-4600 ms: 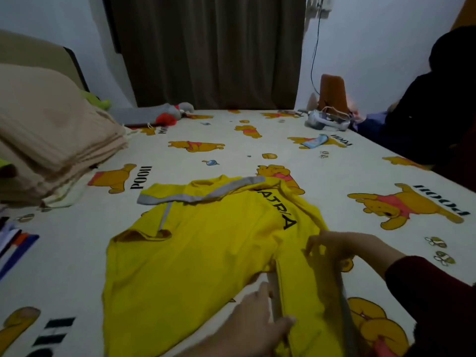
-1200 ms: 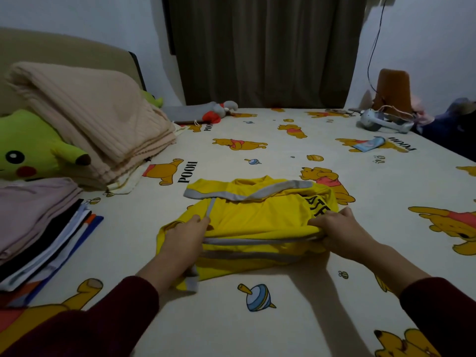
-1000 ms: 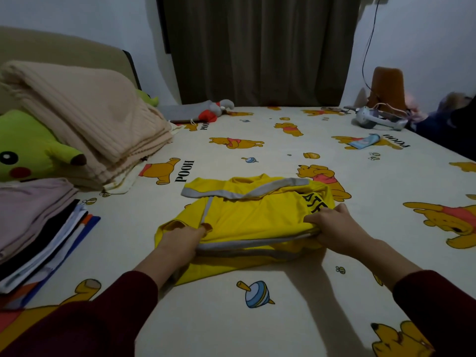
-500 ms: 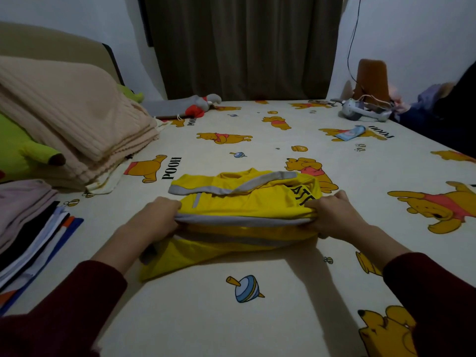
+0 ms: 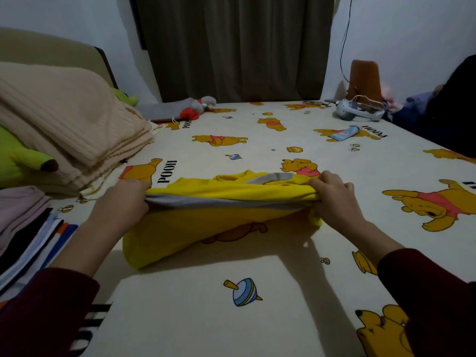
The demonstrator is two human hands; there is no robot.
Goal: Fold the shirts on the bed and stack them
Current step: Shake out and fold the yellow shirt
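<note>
Bed point(image 5: 296, 155) carries a cream sheet point(image 5: 180, 305) printed with cartoon bears. Yellow shirt point(image 5: 206, 228) lies mid-bed, partly lifted. Along the left edge: stack of folded clothes point(image 5: 28, 228), beige blanket point(image 5: 64, 119) and green plush point(image 5: 15, 161). At the far edge: a grey-and-red plush point(image 5: 198, 106). Far right corner: white headset point(image 5: 358, 113), and just nearer, a small blue item point(image 5: 345, 132).

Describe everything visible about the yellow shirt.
The yellow shirt looks like thin, smooth fabric with grey trim. It is folded into a wide band; a grey-edged layer shows in the fold and the collar sits at its far edge. The left hand and right hand grip its two ends, lifting the near fold, while a loose corner droops onto the bed.
</note>
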